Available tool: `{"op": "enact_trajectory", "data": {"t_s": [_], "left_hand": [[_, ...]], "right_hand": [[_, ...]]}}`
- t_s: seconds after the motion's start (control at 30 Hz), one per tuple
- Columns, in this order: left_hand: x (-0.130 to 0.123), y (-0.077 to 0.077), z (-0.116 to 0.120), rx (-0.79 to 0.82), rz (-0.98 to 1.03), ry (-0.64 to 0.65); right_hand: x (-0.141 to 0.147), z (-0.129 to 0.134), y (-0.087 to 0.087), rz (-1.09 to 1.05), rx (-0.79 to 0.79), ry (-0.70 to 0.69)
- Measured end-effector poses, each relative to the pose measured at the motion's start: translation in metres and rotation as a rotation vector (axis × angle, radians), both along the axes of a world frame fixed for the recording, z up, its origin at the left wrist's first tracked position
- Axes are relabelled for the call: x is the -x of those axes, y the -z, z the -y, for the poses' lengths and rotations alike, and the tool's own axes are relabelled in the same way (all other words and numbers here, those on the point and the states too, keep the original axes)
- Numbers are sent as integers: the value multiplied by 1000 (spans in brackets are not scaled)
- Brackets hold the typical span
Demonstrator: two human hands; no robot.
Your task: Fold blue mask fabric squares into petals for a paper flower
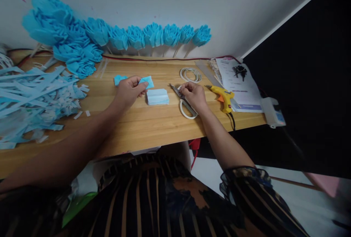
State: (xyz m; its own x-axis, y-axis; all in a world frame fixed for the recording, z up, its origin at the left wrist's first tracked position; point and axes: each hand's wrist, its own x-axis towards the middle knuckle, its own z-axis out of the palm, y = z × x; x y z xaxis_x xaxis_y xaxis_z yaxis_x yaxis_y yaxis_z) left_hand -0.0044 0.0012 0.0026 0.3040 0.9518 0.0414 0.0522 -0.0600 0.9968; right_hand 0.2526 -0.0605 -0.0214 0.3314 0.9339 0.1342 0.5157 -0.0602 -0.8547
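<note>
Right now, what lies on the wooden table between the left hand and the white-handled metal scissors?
A neat stack of pale blue rectangular sheets lies there, as the head view shows.

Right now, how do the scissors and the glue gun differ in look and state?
- Colour: scissors have a pale loop and dark metal; glue gun is yellow with an orange trigger.
- Cord: glue gun has a black one; scissors have none.
- Cover: scissors are partly hidden by the right hand; glue gun is clear of it.
Shared: both are on the table, tips pointing left and away from the person.
</note>
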Motion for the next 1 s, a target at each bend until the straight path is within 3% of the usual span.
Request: {"op": "enact_trajectory", "data": {"t_s": [0.1, 0.23, 0.43, 0.53, 0.73, 0.87, 1.0], "left_hand": [[-1, -3, 1, -5, -4, 17], [-1, -9, 6, 11, -23, 81], [-2, -16, 14, 76, -37, 198], [-2, -20, 14, 116, -51, 226], [-1, -21, 10, 167, -69, 246], [-2, -15, 7, 180, -98, 253], [-2, -13, 7, 206, -92, 277]], "right_hand": [[1, 2, -1, -52, -52, 2], [15, 11, -13, 20, -241, -11], [44, 19, -50, 353, -524, -257], [50, 10, -58, 504, -648, -373], [52, -14, -42, 653, -838, -460], [53, -15, -30, 648, -854, -432], [54, -14, -29, 661, -865, -436]]}}
